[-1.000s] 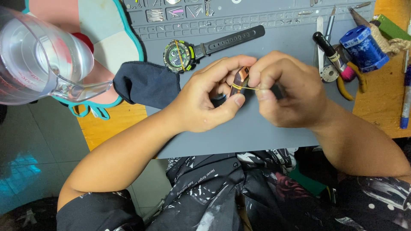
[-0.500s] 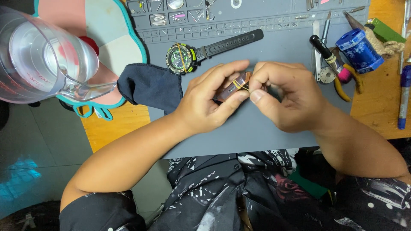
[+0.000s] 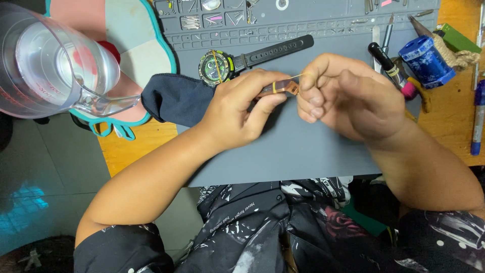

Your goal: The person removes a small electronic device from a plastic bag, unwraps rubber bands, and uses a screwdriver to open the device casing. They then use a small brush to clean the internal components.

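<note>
My left hand [image 3: 242, 108] pinches a small brown, translucent strap piece [image 3: 280, 87] above the grey work mat [image 3: 303, 151]. A thin yellow rubber band [image 3: 298, 77] runs from that piece to my right hand [image 3: 348, 98], whose fingers are closed on it. A black wristwatch [image 3: 217, 67] with a green-trimmed dial and a yellow band around its case lies on the mat just behind my left hand, its strap pointing right.
A dark cloth [image 3: 174, 98] lies at the mat's left edge. A clear plastic jug [image 3: 55, 65] stands at the far left. Right of the mat sit a black pen-like tool [image 3: 391, 71], a blue cylinder [image 3: 427, 60], twine and a pen [image 3: 477, 121]. Small parts fill the mat's back trays.
Both hands have lifted slightly and drawn apart. My right hand has pulled the yellow band out from the brown piece, which now shows between the fingers.
</note>
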